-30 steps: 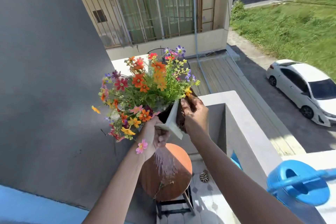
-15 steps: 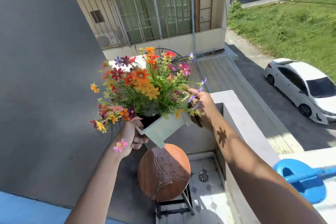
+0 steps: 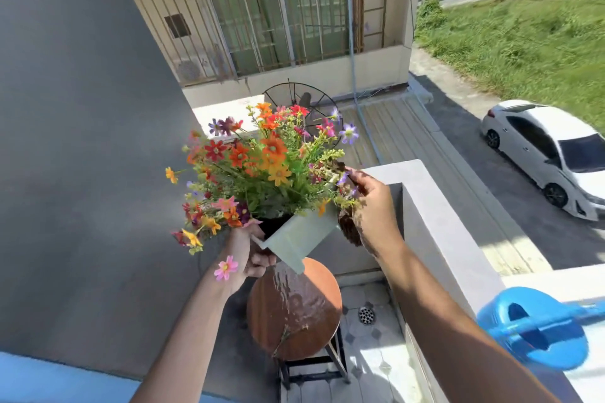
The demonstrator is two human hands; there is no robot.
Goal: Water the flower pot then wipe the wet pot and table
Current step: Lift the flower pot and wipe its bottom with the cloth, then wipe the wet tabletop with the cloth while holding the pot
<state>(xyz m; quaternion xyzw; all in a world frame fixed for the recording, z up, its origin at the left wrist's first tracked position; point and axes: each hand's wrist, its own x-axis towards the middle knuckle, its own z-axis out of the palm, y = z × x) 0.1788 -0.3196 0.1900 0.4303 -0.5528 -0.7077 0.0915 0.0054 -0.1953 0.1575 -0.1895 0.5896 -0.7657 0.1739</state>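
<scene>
A pale green flower pot (image 3: 299, 239) full of orange, red and purple flowers (image 3: 262, 167) hangs tilted in the air above a round brown wooden table (image 3: 294, 307). My left hand (image 3: 248, 252) grips the pot's lower left rim. My right hand (image 3: 373, 206) is at the pot's right side, fingers among the flowers, with a brown cloth (image 3: 349, 229) bunched under the palm against the pot. The tabletop glistens with water, and a small twig (image 3: 288, 335) lies on it.
A blue watering can (image 3: 537, 330) stands on the white balcony ledge (image 3: 435, 216) at the lower right. A grey wall (image 3: 82, 141) closes the left side. A floor drain (image 3: 366, 315) sits on the tiles beside the table. A street and a white car lie far below.
The pot was tipped steeply with water streaming onto the table; it now sits closer to upright and the stream has stopped. My right hand slid from the rim to the pot's right side.
</scene>
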